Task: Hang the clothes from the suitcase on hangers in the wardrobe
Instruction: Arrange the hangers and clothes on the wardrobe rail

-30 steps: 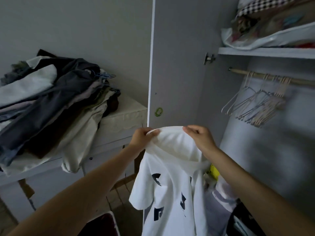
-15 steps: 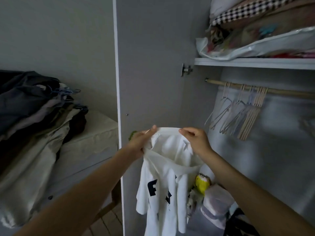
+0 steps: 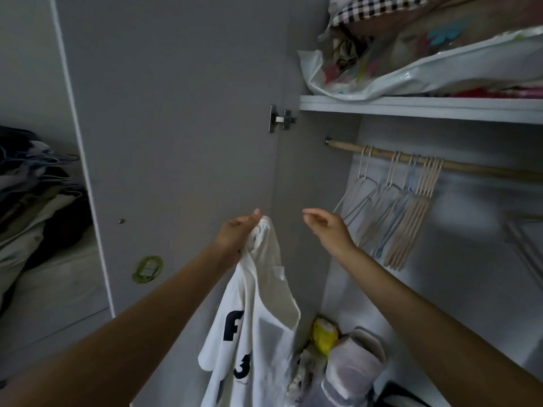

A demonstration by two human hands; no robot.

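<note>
The shirt is white with dark navy print, an "F" and a "3". The wardrobe door is plain grey with a white edge and carries a round green sticker. The rail is pale wood; the hangers on it are cream, beige and light blue. On the white shelf lie a black-and-white checked cloth and a white plastic bag with red and teal showing. Low on the right sits a yellow packet; far left, a pile of dark navy, khaki and black clothes
</note>
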